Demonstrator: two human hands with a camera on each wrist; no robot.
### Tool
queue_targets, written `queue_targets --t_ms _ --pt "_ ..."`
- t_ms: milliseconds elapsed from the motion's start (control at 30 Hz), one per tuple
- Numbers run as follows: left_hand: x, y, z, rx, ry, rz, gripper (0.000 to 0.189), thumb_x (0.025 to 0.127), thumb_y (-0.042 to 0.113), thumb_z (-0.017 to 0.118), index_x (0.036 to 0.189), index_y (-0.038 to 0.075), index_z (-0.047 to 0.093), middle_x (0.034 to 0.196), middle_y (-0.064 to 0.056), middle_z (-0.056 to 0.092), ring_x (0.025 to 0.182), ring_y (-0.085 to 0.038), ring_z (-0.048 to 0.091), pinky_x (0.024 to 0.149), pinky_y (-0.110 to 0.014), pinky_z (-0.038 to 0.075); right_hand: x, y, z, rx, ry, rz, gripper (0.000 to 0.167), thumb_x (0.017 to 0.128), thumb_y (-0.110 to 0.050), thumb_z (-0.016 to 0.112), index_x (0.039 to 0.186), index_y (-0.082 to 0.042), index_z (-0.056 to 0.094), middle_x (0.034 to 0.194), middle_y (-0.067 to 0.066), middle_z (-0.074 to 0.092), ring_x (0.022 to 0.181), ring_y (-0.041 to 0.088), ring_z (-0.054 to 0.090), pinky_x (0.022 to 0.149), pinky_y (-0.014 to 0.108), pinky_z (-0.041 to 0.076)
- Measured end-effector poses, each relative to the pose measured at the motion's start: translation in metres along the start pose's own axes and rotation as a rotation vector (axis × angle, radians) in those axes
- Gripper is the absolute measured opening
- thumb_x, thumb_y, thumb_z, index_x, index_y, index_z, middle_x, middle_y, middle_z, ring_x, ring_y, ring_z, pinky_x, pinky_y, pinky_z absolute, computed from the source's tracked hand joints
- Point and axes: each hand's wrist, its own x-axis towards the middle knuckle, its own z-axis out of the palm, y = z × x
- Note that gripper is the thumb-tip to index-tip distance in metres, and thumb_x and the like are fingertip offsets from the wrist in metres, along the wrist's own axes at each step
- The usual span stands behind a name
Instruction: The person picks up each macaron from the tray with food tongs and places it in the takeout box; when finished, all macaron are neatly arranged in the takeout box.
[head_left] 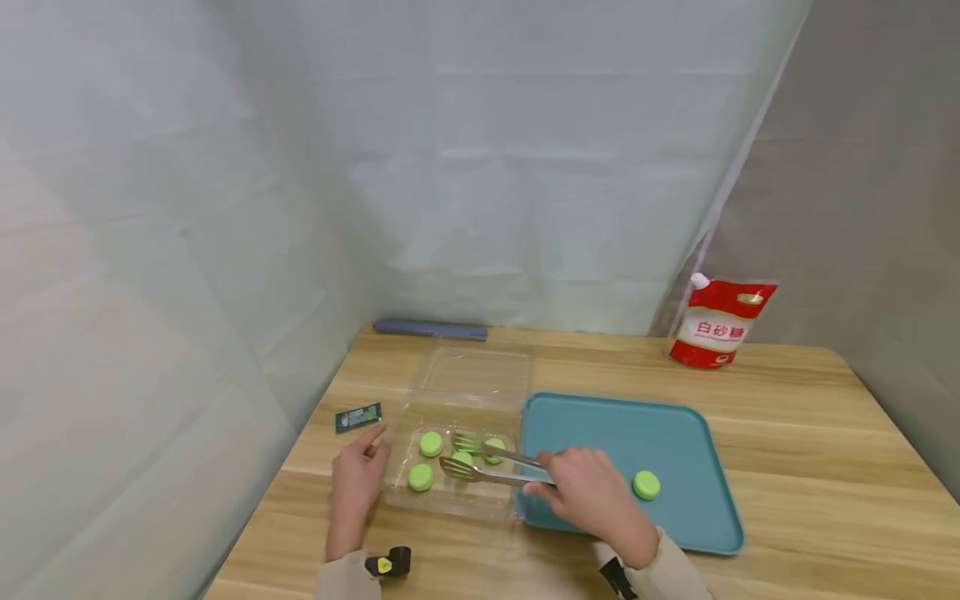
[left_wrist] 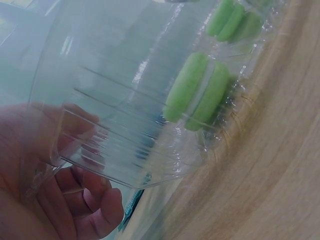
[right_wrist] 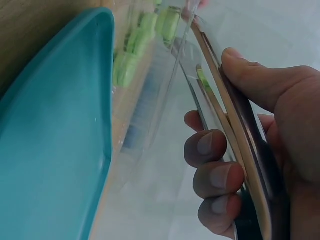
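Note:
A clear plastic box [head_left: 399, 475], its lid folded back, holds several green macarons [head_left: 431, 443]. At the box's left side, my left hand [head_left: 360, 475] pinches the wall; in the left wrist view some fingers [left_wrist: 80, 125] show through the plastic and others curl outside it. My right hand [head_left: 588, 492] grips metal tongs [head_left: 502, 478] by the arms, thumb on one side and fingers on the other. The tongs' slotted tips are spread above the box, near a middle macaron [head_left: 462, 460]; whether they touch it, I cannot tell. One macaron [head_left: 646, 485] lies on the blue tray [head_left: 600, 417].
The tray adjoins the box's right side. A small dark green packet [head_left: 358, 417] lies left of the box. Behind the box is a long blue-grey strip [head_left: 431, 330]. At the back right stands a red and white pouch [head_left: 720, 325]. Pale curtains surround the wooden table [head_left: 810, 433].

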Motion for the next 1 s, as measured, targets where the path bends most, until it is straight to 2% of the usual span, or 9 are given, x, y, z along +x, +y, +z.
queue_targets --t_ms 367,633,833,1000 --pt "0.0019 0.0017 0.0039 -0.013 -0.007 0.014 0.036 0.101 0.013 0.061 0.134 -0.001 0.063 0.077 -0.007 0.057 0.058 -0.015 0.045 0.049 -0.025 0.036 0.0032 -0.0035 0.0051 0.001 -0.024 0.006 0.027 0.087 -0.04 0.078 0.079 -0.017 0.068 0.054 -0.01 0.037 0.043 0.004 0.031 0.04 0.023 0.022" --pt "0.0002 0.0023 0.0033 -0.005 -0.006 -0.006 0.037 0.101 0.014 0.061 0.135 0.0 0.063 0.078 -0.007 0.057 0.059 -0.015 0.046 0.049 -0.025 0.036 0.0039 -0.0068 0.0051 0.041 -0.044 0.02 0.026 0.088 -0.038 0.079 0.079 -0.017 0.067 0.053 -0.01 0.036 0.042 0.004 0.03 0.04 0.023 0.02" --pt "-0.0003 0.0019 0.0011 -0.003 -0.004 -0.008 0.036 0.101 0.014 0.06 0.135 0.0 0.063 0.079 -0.008 0.057 0.059 -0.015 0.046 0.049 -0.025 0.036 0.0055 -0.0085 0.0049 0.026 -0.046 -0.003 0.028 0.088 -0.041 0.078 0.082 -0.015 0.07 0.055 -0.011 0.039 0.044 0.003 0.03 0.039 0.022 0.022" --pt "-0.0004 0.0011 0.0005 -0.007 0.003 -0.009 0.036 0.101 0.014 0.061 0.135 0.0 0.063 0.079 -0.008 0.058 0.059 -0.015 0.046 0.049 -0.026 0.037 0.0064 -0.0104 0.0049 0.032 -0.043 -0.016 0.029 0.089 -0.041 0.077 0.078 -0.016 0.067 0.054 -0.011 0.038 0.043 0.003 0.031 0.04 0.022 0.022"
